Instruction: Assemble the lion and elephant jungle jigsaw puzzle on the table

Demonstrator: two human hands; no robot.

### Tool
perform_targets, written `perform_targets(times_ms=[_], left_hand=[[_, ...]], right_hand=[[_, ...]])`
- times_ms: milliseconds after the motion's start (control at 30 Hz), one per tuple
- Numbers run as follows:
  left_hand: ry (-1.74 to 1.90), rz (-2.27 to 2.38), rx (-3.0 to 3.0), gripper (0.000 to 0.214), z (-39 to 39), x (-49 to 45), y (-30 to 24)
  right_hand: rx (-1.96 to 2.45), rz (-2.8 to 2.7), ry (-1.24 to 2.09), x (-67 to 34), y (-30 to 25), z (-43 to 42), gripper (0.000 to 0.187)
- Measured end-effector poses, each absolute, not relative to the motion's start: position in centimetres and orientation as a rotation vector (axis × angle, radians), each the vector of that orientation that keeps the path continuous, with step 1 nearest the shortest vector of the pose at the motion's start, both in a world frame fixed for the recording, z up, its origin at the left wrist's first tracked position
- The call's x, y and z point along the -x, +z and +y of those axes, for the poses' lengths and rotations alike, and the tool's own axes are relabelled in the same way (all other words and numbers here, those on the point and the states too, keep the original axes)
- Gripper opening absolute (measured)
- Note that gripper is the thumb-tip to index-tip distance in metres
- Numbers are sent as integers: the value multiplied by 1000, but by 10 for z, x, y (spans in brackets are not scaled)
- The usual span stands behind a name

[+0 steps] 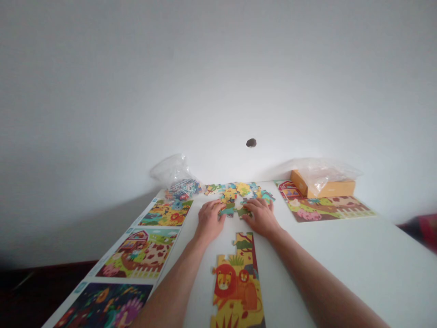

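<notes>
Resting palm-down on the white table (344, 278), the left hand (210, 221) lies flat with its fingers (217, 207) extended, their tips on a teal-green puzzle piece (227, 211). The right hand (261, 217) lies likewise, fingers (254, 206) slightly spread, tips on a green puzzle piece (244, 212). These two pieces lie just beside each other, between the hands. Neither hand shows a clear pinch; whether either grips its piece cannot be told.

Loose jigsaw pieces (239, 191), mostly yellow and teal, lie scattered just beyond the fingers. Nearer the person, below the hands, lies an assembled puzzle section (237, 282), an upright strip showing two lions, with interlocking tabs along its edges.

Three printed picture sheets form a column along the table's left edge: jungle scene (166, 213), farm scene (138, 253), dark floral scene (104, 305). Beyond them, a clear plastic bag (174, 171) holds more pieces. At far right, a cardboard box (322, 184) under clear plastic wrap (324, 173) sits on another farm sheet (324, 208). A small dark hole (251, 143) marks the white wall (136, 91).
</notes>
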State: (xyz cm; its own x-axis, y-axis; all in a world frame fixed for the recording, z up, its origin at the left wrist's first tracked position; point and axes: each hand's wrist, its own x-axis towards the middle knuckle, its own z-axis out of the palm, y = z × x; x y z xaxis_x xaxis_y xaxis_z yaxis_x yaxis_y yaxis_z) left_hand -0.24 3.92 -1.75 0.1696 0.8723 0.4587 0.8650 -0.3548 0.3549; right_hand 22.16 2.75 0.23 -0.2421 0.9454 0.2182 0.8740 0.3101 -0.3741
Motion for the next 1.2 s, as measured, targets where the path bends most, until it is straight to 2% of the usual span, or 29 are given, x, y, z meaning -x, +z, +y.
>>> perform_targets(times_ms=[233, 467, 667, 800, 867, 933, 1200], left_hand=[[1019, 2069, -2234, 39, 66, 15, -27], [651, 2215, -2064, 56, 71, 2, -12], [833, 1912, -2222, 43, 69, 11, -18], [945, 1868, -2297, 40, 71, 13, -23], [873, 1989, -2273, 44, 71, 10, -24], [780, 2053, -2257, 50, 69, 7, -23], [815, 2145, -2165, 57, 69, 8, -19]], right_hand=[[1584, -2129, 227, -220, -2, 31, 32], [1543, -2106, 220, -221, -7, 34, 32], [1536, -2102, 228, -221, -5, 36, 28], [1489, -2186, 258, -220, 1, 32, 43], [1383, -2324, 334, -219, 4, 29, 55], [1288, -2450, 420, -218, 7, 25, 59], [1447, -2300, 363, -218, 4, 27, 33]])
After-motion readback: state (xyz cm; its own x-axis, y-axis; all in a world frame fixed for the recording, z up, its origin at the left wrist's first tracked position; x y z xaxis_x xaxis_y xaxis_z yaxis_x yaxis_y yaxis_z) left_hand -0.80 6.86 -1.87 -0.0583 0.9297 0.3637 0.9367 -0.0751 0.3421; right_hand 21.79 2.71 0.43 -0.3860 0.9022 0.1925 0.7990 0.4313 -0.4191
